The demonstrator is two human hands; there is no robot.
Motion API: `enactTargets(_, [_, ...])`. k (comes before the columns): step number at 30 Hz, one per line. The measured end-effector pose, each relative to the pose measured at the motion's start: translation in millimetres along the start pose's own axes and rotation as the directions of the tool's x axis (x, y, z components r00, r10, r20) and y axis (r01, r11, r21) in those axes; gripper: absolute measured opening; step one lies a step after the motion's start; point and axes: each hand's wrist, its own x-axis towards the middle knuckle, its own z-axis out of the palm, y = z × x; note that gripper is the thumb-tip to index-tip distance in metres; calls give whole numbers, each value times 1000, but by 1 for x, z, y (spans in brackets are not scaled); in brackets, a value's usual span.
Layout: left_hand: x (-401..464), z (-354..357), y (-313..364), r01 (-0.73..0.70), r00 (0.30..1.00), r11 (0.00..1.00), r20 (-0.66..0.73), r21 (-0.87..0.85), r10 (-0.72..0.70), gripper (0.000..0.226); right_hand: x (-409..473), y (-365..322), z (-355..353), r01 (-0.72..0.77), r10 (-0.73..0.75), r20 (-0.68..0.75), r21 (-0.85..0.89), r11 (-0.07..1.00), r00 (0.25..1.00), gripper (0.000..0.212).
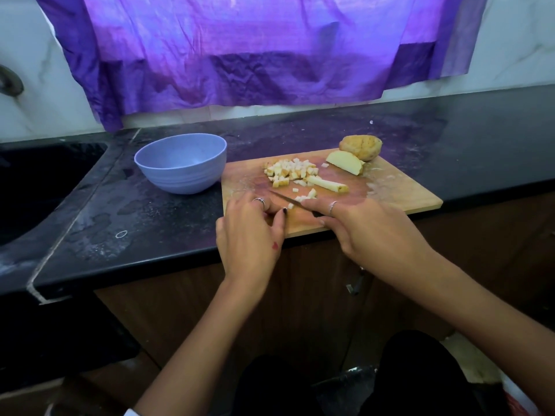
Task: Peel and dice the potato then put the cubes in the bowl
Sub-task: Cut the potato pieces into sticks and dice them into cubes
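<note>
A black countertop (168,235) carries a wooden cutting board (399,190) whose near edge sits flush with the counter's front lip, and an empty blue bowl (180,163) stands just beside the board's left edge, with bare counter to its left and front. On the board's far right corner lie an unpeeled potato piece (361,147) and a cut wedge (345,162), then a heap of diced cubes (289,172), and a single strip (326,184) near the middle. The right hand (369,232) grips a knife (285,199) with index finger extended along its spine, blade angled left; the left hand (249,232) rests curled at the near left corner, its fingertips hidden, so its hold cannot be told.
</note>
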Motion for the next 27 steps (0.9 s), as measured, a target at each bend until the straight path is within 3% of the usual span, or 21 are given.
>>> enactTargets(4, [0, 1, 0, 5, 1000, 1000, -7, 1, -5, 16, -2, 6, -3, -78, 86, -24, 234, 969, 996, 41])
enactTargets(10, [0, 0, 1, 24, 1000, 1000, -2, -2, -24, 18, 0, 6, 3, -104, 91, 73, 204, 974, 993, 41])
enactTargets(19, [3, -2, 3, 35, 998, 999, 49, -15, -34, 16, 5, 12, 0, -68, 45, 93, 258, 964, 995, 39])
enactTargets(23, [12, -8, 8, 57, 991, 998, 122, -23, -53, 29, 6, 15, -1, -78, 51, 103, 266, 961, 993, 40])
enactTargets(25, [15, -7, 8, 41, 991, 999, 131, -33, -37, 16, 6, 17, 0, -77, 56, 85, 271, 959, 995, 41])
enactTargets(27, [17, -5, 7, 26, 991, 1000, 135, -16, -23, 17, 7, 18, -1, -77, 58, 80, 273, 959, 995, 41])
